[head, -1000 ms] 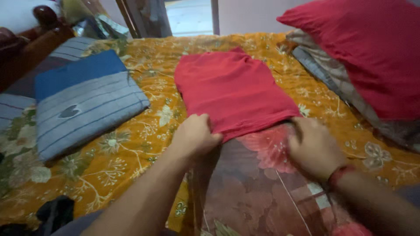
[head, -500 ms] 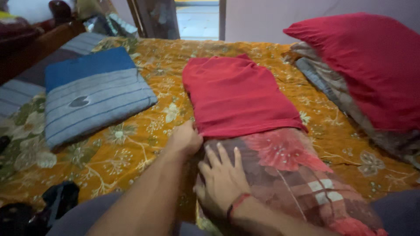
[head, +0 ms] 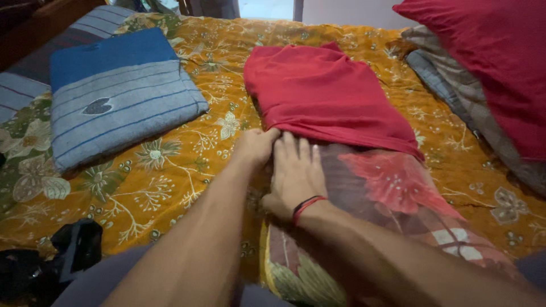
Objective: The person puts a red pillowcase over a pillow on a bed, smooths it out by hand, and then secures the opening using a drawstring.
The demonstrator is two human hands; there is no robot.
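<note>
A pillow with a brown and red flower print (head: 398,182) lies lengthwise on the bed, its far half inside a red pillow cover (head: 324,96). My left hand (head: 255,146) is closed on the near left corner of the red cover's open edge. Right beside it, my right hand (head: 296,176) lies flat on the flowered pillow, its fingertips touching the cover's edge. A red and black thread band circles my right wrist.
The bed has an orange flowered sheet (head: 170,182). A blue and grey striped pillow (head: 119,96) lies at the left. A big red pillow (head: 489,57) rests on striped bedding (head: 449,91) at the right. A dark bundle (head: 68,250) sits at the near left.
My right hand has crossed from the pillow's right side to the left, next to my left hand, then slid up to the cover's edge. The view has tilted downward.
</note>
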